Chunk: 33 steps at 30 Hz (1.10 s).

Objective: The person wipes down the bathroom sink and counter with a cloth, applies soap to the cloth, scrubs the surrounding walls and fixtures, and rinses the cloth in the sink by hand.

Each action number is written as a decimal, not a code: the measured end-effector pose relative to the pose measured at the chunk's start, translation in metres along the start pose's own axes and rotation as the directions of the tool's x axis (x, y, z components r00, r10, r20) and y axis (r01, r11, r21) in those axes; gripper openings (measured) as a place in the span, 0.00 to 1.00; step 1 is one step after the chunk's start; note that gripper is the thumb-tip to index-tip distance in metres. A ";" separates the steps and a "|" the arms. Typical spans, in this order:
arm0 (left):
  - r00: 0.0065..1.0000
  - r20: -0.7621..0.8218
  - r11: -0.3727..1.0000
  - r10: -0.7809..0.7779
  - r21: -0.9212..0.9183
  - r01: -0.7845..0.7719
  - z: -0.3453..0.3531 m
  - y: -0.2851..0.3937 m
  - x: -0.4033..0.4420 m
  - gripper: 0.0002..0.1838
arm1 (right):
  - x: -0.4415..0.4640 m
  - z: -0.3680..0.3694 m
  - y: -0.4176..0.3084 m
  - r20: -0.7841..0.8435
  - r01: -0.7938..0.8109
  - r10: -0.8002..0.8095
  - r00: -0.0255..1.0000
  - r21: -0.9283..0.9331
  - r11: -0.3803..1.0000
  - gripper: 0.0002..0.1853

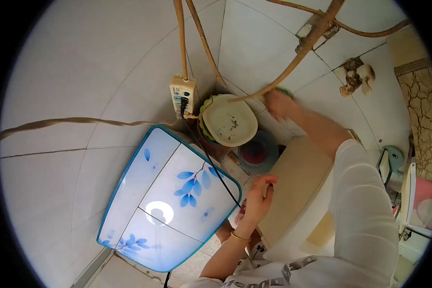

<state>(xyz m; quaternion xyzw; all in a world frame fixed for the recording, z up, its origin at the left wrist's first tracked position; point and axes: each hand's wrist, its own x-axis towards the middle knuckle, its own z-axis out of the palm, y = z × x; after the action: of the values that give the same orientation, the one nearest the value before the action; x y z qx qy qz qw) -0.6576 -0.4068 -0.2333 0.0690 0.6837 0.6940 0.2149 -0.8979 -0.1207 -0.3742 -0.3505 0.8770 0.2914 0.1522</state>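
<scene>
My right hand [279, 104] reaches to the tiled wall in the corner, slightly blurred. Its fingers are closed on a green scouring pad [284, 91], mostly covered by the hand and pressed to the tiles. My left hand [257, 204], with a yellow bangle at the wrist, hovers beside the right edge of the washing machine [153, 175]. Its fingers are loosely bent and apart, and I see nothing held. Below my right hand, a pale oval basin [228, 115] with small bits in it rests on other stacked basins. A bluish round basin [258, 161] sits lower beside them.
A power strip [182, 96] hangs on the wall with a black cord [209, 156] running across the machine. Brown hoses [300, 53] cross the corner above my right hand. A tap [355, 79] juts from the right wall. A beige panel [295, 177] stands near my right arm.
</scene>
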 end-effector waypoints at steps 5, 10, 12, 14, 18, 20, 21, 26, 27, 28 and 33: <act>1.000 0.014 0.999 -0.027 -0.018 0.027 -0.009 0.006 0.008 0.15 | 0.090 -0.204 0.090 -0.637 -0.362 0.300 0.710 0.035 0.932 0.21; 0.999 -0.013 0.999 -0.033 0.004 0.033 -0.012 -0.011 0.010 0.15 | 0.122 -0.165 0.070 -0.665 -0.341 0.377 0.645 0.192 0.920 0.23; 0.994 0.015 0.994 -0.109 -0.001 0.109 -0.014 -0.014 0.009 0.15 | 0.128 -0.138 0.055 -0.540 -0.300 0.376 0.753 0.227 0.927 0.24; 0.992 0.021 0.992 -0.128 0.004 0.128 -0.013 -0.016 0.011 0.15 | 0.139 -0.113 0.044 -0.298 -0.236 0.303 0.905 0.240 0.942 0.24; 0.995 0.011 0.995 -0.101 0.028 0.101 -0.013 -0.034 0.008 0.15 | 0.132 -0.097 0.017 -0.039 -0.153 0.153 0.987 0.005 0.988 0.24; 0.994 0.006 0.993 -0.112 0.032 0.112 -0.015 -0.041 0.006 0.15 | 0.160 -0.046 0.012 -0.012 -0.189 0.199 0.980 0.268 0.945 0.26; 0.991 -0.001 0.991 -0.133 0.025 0.133 -0.016 -0.042 0.004 0.15 | 0.156 -0.026 0.010 -0.026 -0.169 0.191 0.981 0.358 0.918 0.27; 0.992 0.006 0.991 -0.124 -0.057 0.124 -0.004 -0.045 -0.003 0.15 | 0.087 -0.012 -0.016 0.155 -0.075 0.043 0.987 0.204 0.976 0.34; 0.993 0.008 0.991 -0.115 -0.064 0.115 -0.001 -0.044 -0.004 0.15 | 0.065 -0.030 -0.025 0.309 -0.034 0.024 0.951 0.027 0.999 0.36; 0.995 0.008 0.993 -0.103 -0.065 0.103 0.001 -0.043 -0.004 0.15 | 0.053 -0.015 -0.032 0.388 0.025 -0.020 0.922 -0.009 1.000 0.36; 0.994 0.044 0.995 -0.099 -0.010 0.100 -0.005 -0.033 -0.010 0.16 | -0.009 0.106 -0.073 0.585 0.090 -0.151 0.797 0.132 0.987 0.34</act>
<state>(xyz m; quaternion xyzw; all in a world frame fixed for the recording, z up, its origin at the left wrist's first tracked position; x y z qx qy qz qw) -0.6436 -0.4162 -0.2641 0.0487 0.6772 0.6849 0.2645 -0.8336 -0.0933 -0.4827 -0.2892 0.7744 0.3329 0.4537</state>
